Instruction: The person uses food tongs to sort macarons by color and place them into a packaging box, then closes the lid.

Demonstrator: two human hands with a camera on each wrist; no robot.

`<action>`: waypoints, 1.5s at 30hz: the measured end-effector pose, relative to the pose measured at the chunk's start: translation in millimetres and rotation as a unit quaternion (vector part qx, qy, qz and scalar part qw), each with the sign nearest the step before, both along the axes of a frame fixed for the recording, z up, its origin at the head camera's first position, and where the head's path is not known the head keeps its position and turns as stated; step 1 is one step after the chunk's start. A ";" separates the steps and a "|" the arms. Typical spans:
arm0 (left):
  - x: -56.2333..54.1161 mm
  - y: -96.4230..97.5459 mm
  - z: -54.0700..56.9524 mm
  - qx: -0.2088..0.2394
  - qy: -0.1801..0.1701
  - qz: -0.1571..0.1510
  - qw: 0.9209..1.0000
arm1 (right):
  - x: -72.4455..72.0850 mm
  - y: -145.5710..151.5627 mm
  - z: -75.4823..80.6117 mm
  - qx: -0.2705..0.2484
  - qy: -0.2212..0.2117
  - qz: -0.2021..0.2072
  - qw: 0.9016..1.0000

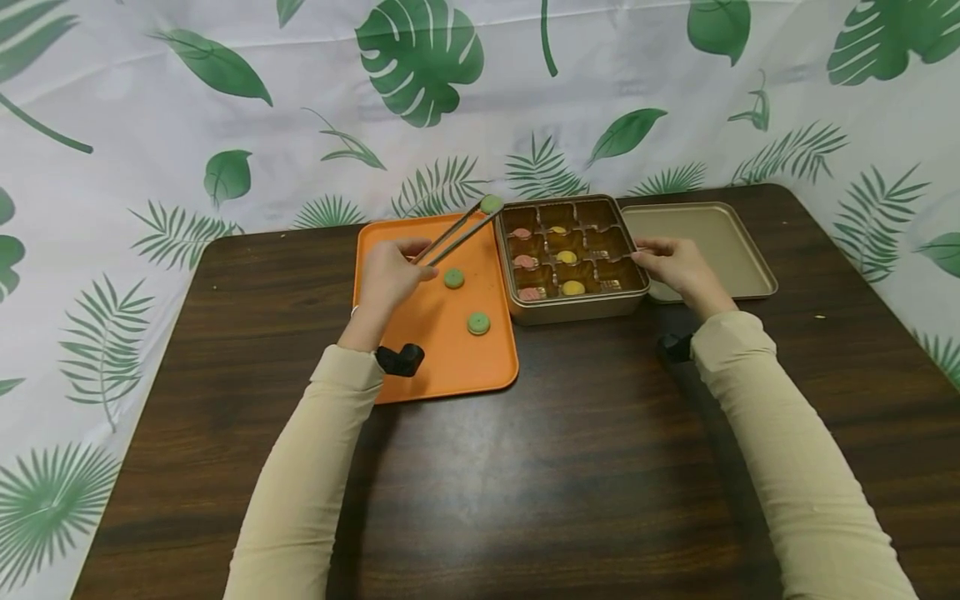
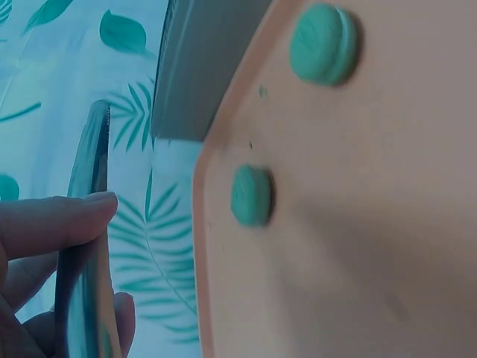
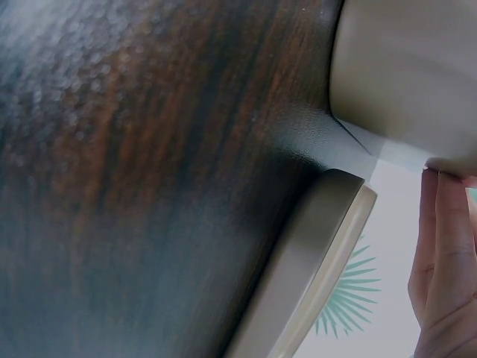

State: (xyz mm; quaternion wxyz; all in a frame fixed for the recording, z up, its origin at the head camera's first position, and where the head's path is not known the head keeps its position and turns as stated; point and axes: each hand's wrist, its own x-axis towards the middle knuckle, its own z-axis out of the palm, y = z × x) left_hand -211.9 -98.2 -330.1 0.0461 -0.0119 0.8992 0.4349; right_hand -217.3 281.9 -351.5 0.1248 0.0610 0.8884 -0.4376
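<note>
My left hand (image 1: 390,275) grips metal tongs (image 1: 459,237), also seen in the left wrist view as a shiny bar (image 2: 86,283). Their tips pinch a green macaron (image 1: 491,204) by the back left corner of a gold tin box (image 1: 577,312). Inside, a brown divided insert has pink macarons (image 1: 525,262) down the left column and yellow macarons (image 1: 573,287) down the middle; the right column shows none. My right hand (image 1: 678,265) pinches the box's right rim, its fingertips against the outer wall in the right wrist view. Two green macarons (image 1: 478,323) lie on an orange tray (image 1: 442,367).
A shallow gold lid (image 1: 697,242) lies right of the box, partly behind my right hand. The tray's right edge runs beside the box. Behind the dark wooden table (image 1: 555,467) hangs a white leaf-print cloth (image 1: 495,100).
</note>
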 end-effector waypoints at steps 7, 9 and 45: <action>-3.8 29.9 0.9 -0.020 0.012 -0.018 1.000 | 1.8 -0.1 1.8 -0.002 -0.003 0.001 1.000; -4.6 38.6 0.3 -0.025 0.015 -0.022 0.999 | 1.9 -0.2 1.9 -0.002 -0.004 0.001 1.000; -13.4 132.0 6.8 -0.087 -0.014 -0.059 0.994 | -0.3 1.3 1.9 -0.005 -0.007 0.000 1.000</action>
